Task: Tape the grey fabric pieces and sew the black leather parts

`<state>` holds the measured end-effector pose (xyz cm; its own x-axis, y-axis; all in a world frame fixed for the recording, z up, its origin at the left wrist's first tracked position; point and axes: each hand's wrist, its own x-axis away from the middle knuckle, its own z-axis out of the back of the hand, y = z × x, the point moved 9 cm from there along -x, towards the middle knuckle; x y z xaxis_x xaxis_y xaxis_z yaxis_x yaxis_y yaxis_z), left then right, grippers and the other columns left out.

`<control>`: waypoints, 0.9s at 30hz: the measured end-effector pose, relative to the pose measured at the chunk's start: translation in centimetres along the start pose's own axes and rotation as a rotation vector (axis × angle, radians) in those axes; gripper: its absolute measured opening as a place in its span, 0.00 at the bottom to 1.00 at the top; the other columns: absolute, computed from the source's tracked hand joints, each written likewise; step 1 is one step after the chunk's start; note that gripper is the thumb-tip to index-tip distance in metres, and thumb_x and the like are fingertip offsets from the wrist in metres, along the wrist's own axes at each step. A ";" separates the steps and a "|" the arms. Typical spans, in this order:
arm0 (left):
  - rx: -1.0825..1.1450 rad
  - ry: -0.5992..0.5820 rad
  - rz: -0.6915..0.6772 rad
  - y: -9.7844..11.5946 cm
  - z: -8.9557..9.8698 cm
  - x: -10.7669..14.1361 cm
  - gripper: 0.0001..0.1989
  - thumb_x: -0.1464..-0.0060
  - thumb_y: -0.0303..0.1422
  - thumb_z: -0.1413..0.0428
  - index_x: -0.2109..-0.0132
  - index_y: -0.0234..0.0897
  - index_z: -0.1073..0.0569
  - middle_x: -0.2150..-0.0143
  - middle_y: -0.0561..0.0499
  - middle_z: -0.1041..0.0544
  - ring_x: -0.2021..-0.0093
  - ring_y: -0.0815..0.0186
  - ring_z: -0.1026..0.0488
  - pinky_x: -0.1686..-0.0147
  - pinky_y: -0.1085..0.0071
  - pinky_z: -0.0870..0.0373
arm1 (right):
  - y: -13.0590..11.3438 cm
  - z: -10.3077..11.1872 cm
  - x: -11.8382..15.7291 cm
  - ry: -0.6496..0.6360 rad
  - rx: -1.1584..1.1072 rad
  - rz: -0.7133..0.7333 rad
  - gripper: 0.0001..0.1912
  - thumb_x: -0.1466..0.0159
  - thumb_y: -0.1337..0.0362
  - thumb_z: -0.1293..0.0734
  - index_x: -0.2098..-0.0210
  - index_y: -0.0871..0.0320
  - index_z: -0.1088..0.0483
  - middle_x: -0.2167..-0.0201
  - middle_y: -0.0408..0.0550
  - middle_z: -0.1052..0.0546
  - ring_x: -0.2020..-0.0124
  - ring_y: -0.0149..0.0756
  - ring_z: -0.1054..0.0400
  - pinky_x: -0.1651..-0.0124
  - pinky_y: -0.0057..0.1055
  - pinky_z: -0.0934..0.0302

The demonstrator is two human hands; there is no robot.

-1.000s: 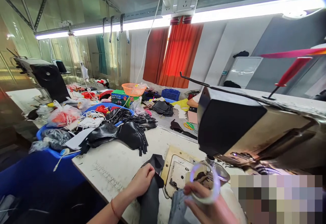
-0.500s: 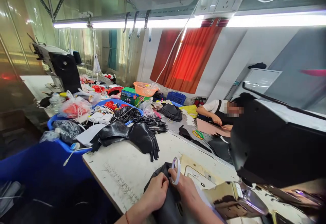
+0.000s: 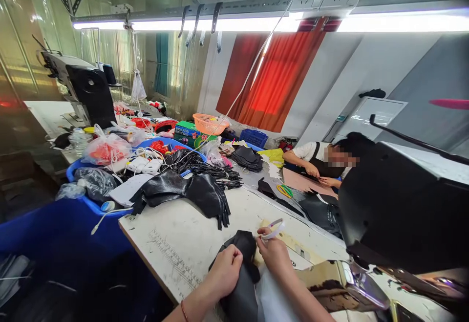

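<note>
A dark piece of material [image 3: 240, 297] lies over the table's front edge, its upper end bunched. My left hand [image 3: 225, 268] is closed on it, thumb and fingers pinched together. To the right, my right hand [image 3: 274, 253] holds a roll of white tape [image 3: 273, 229] between its fingers, just beyond the material. A pale, sheer sheet [image 3: 271, 297] hangs below my right forearm. Further back on the table lies a shiny black fringed piece [image 3: 183, 192], touched by neither hand.
A sewing machine [image 3: 395, 204] stands close on the right. Scissors [image 3: 285, 191] lie beyond the white tabletop [image 3: 164, 244]. A person [image 3: 322, 161] works across it. A cluttered blue basin [image 3: 84, 200] and a large blue bin [image 3: 73, 244] are left.
My right hand has moved away from my left, up and to the right, with the tape roll, which now lies more tilted. The view has shifted slightly.
</note>
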<state>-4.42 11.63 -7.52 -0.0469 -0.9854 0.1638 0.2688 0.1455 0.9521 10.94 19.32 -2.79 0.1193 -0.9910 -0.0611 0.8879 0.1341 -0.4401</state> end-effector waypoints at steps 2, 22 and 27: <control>0.020 0.007 0.006 -0.1 0.0 -0.1 0.09 0.40 0.29 0.53 0.66 0.37 0.31 0.62 0.49 0.23 0.60 0.63 0.29 0.60 0.71 0.39 | -0.7 0.9 0.8 -0.069 -0.111 -0.004 0.14 0.33 0.55 0.42 0.64 0.56 0.31 0.72 0.46 0.21 0.70 0.38 0.27 0.62 0.35 0.38; 0.344 -0.002 -0.202 2.9 1.5 0.0 0.15 0.47 0.36 0.43 0.56 0.39 0.39 0.71 0.58 0.33 0.74 0.72 0.36 0.73 0.76 0.39 | -1.6 3.9 5.2 -0.254 -0.573 -0.096 0.19 0.45 0.49 0.33 0.62 0.56 0.34 0.70 0.48 0.21 0.72 0.37 0.32 0.69 0.32 0.43; -0.254 0.095 -0.257 4.3 2.2 -2.8 0.08 0.53 0.24 0.40 0.64 0.37 0.29 0.65 0.53 0.30 0.62 0.64 0.31 0.57 0.67 0.35 | 1.3 7.9 12.9 -0.170 -0.563 -0.079 0.21 0.43 0.43 0.33 0.61 0.53 0.25 0.65 0.51 0.18 0.60 0.44 0.26 0.56 0.34 0.34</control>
<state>-5.26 15.21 -3.27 -0.0581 -0.9924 -0.1085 0.4903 -0.1231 0.8628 17.13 6.71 2.90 0.1729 -0.9782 0.1152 0.5305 -0.0060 -0.8476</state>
